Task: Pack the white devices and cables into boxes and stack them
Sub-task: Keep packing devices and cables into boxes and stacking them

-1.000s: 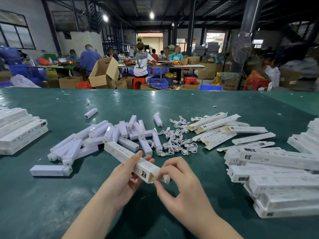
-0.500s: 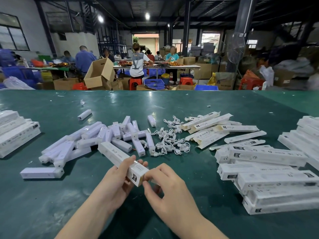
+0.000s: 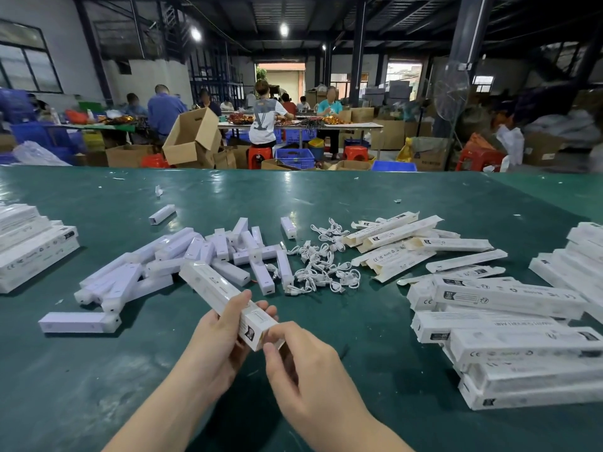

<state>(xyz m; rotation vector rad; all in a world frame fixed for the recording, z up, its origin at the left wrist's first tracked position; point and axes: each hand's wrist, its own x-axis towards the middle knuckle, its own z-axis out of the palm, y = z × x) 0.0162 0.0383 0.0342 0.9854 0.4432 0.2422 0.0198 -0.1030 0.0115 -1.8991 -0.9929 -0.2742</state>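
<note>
Fingers (image 3: 275,336) of right hand (image 3: 306,376) hide box (image 3: 222,291) end

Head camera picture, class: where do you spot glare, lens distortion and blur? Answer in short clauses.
Head view: glare from the ceiling lamps streaks the green table; the wide lens bows the table's far edge and stretches the box stacks at the right edge; the far right background is smeared; the hands, left hand and right hand, and the held box stay fairly sharp.
</note>
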